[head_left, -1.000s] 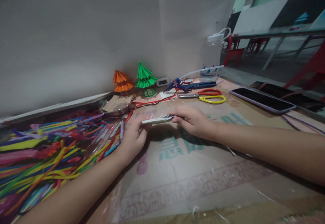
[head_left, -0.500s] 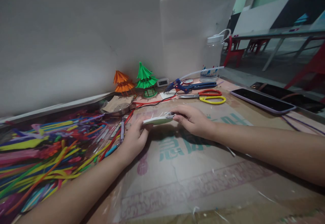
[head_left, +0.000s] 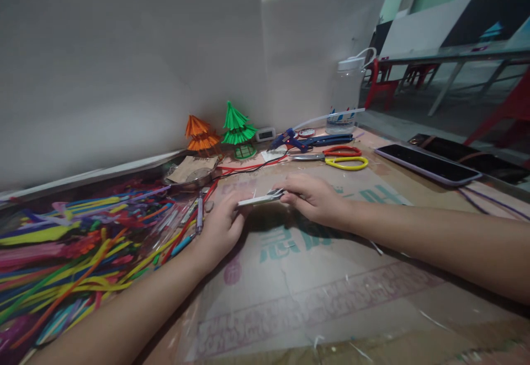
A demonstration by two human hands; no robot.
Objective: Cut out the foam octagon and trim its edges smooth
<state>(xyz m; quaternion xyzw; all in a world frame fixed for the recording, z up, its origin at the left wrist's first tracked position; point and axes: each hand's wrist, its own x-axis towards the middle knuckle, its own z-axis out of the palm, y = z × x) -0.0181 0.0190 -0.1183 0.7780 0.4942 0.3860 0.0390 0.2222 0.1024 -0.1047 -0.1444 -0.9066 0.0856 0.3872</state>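
Between my two hands is a small flat white piece [head_left: 260,200], seen almost edge-on above the printed plastic sheet. My left hand [head_left: 226,218] has its fingers closed on the piece's left end. The fingers of my right hand [head_left: 310,196] pinch its right end, where a small dark bit shows; what that bit is I cannot make out. Beyond my hands stand a green pagoda-like model [head_left: 239,127] and an orange one [head_left: 201,133].
Colourful pipe cleaners [head_left: 78,254] heap up on the left. Scissors [head_left: 331,158], a blue glue gun [head_left: 290,139], and a water bottle [head_left: 344,97] are at the back. A phone [head_left: 428,163] lies on the right. A pale board [head_left: 132,67] stands behind.
The white piece has tilted, so its pale green face no longer shows and its edge faces me. Both hands have shifted only slightly and keep their grip.
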